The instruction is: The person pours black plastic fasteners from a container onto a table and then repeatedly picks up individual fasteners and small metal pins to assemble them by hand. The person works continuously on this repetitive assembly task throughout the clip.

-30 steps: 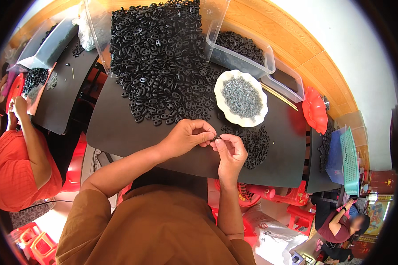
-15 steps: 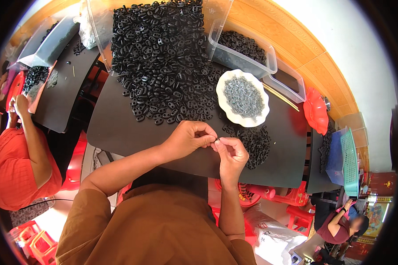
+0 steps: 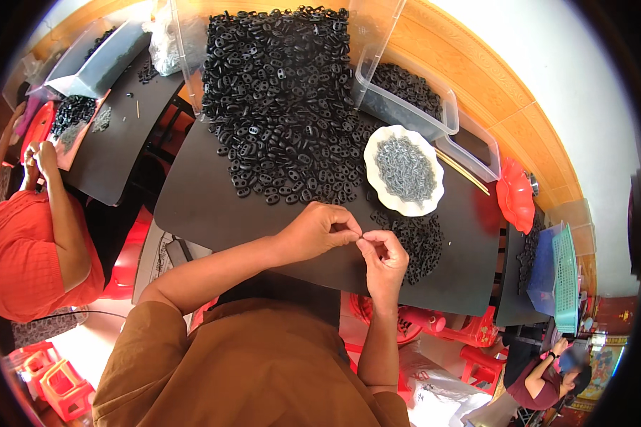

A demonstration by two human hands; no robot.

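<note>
Over the near part of the dark table (image 3: 199, 213), my left hand (image 3: 319, 231) and my right hand (image 3: 386, 265) meet at the fingertips. Both are closed in a pinch around a small black piece, mostly covered by the fingers. Beyond my hands lies a big heap of black oval two-holed plastic pieces (image 3: 281, 107), spilling out of a clear bin. A white scalloped bowl (image 3: 379, 186) right of it holds many small shiny clear-grey pieces (image 3: 406, 168). Just beyond my right hand lies a pile of smaller black parts (image 3: 420, 245).
Behind the bowl stand a clear tub (image 3: 445, 117) of black pieces and thin sticks (image 3: 466, 171). A red scalloped dish (image 3: 514, 196) sits at the right edge, near a green basket (image 3: 565, 277). A co-worker in red (image 3: 39, 249) works at a left table; another person (image 3: 541, 377) sits far right.
The whole view has shifted slightly, so the table appears lower and farther right. My fingertips stay together; less of the black piece shows between them.
</note>
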